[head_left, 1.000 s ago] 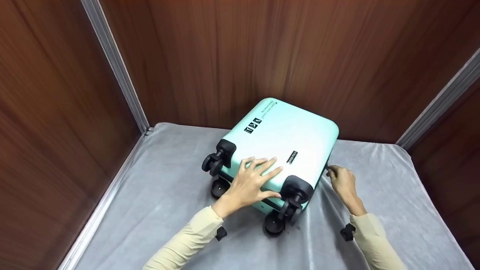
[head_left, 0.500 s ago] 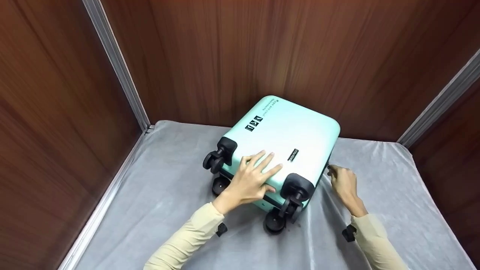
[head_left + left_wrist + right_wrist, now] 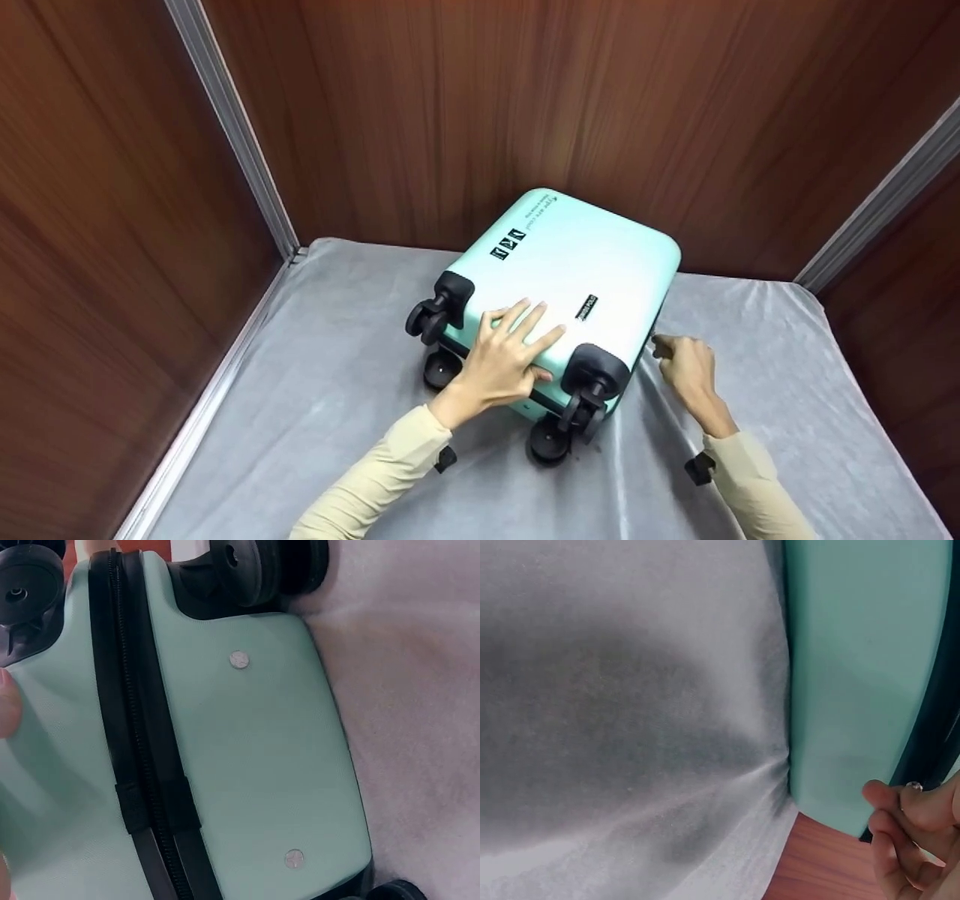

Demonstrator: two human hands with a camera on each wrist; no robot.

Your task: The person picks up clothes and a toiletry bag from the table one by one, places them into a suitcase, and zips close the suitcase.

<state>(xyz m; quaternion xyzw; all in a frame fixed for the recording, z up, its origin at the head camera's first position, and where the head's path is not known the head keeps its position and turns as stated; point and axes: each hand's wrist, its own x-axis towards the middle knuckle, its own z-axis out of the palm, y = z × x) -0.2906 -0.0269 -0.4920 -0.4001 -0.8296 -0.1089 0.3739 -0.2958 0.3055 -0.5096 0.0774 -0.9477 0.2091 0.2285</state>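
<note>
A mint-green hard-shell suitcase (image 3: 600, 247) lies on its side on the grey cloth, black wheels toward me. My left hand (image 3: 495, 364) rests spread over its near edge, fingers extended on the upper shell and thumb bent down at the wheel end. Beside the suitcase's right side, my right hand (image 3: 686, 367) has thumb and curled forefinger pinched together at the black zipper band (image 3: 934, 727). A small shiny zipper pull (image 3: 913, 786) peeks out between those fingertips; the rest of it is hidden. In the left wrist view, the zipper (image 3: 135, 705) runs closed across the wheel end.
Grey cloth (image 3: 315, 420) covers the surface, wrinkled near the right forearm. Brown wood-grain panels (image 3: 480, 112) stand close behind the suitcase and on both sides, with metal strips at the corners. A lower black wheel (image 3: 550, 442) touches the cloth.
My left thumb has bent inward from its stretched position on the shell. My right hand has slid slightly toward the wheel end along the side. The suitcase sits slightly higher in the view.
</note>
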